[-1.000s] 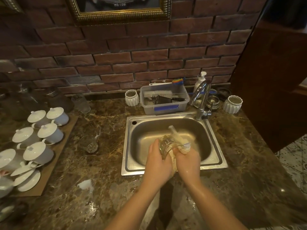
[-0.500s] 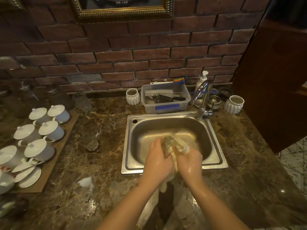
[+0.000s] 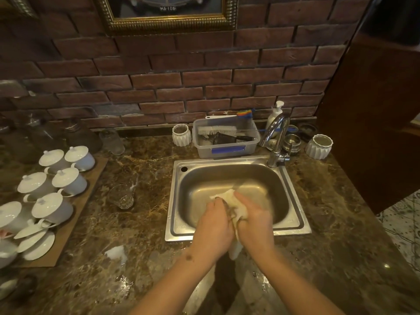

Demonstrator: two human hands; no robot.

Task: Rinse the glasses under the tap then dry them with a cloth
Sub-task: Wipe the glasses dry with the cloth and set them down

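Left hand (image 3: pixel 214 226) and right hand (image 3: pixel 254 220) are pressed close together over the near edge of the sink (image 3: pixel 293 214), both closed around a white cloth (image 3: pixel 229 201). The glass (image 3: pixel 230 212) is almost wholly hidden inside that cloth, just a clear sliver showing between the palms. Holding it above the sink likely lets drips fall into the basin. A second ago the glass showed plainly between the fingers; now the cloth covers it, so drying seems under way. Behind the sink, the tap (image 3: pixel 276 139) shows no stream. Left of the sink, another glass (image 3: pixel 120 196) stands on the countertop (image 3: pixel 341 223).
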